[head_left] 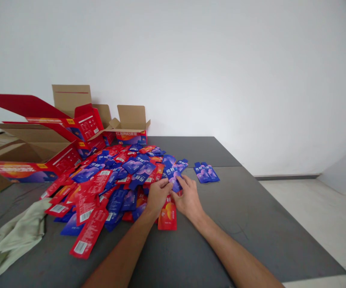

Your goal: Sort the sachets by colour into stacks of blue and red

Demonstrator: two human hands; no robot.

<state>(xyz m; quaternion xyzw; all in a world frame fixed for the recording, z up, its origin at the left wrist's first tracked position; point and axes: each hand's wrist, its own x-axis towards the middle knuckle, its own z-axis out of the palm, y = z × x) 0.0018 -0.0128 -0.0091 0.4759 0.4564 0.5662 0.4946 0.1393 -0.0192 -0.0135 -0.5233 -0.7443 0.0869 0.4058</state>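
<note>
Between my two hands is a blue sachet (173,176) with white lettering and purple fruit on it. My right hand (188,197) pinches its right side, thumb below and fingers along the edge. At its lower left, my left hand (158,195) is closed with thumb and fingertips on the sachet. A red sachet (167,216) with orange fruit lies flat just below my hands. To the left spreads a loose pile of red and blue sachets (119,176). Apart on the right, two blue sachets (206,173) lie side by side.
Open red and blue cartons (67,158) stand at the left, with a smaller open carton (131,136) behind the pile. A pale cloth (17,240) lies at the front left of the dark table (251,228). A white wall (236,80) rises behind.
</note>
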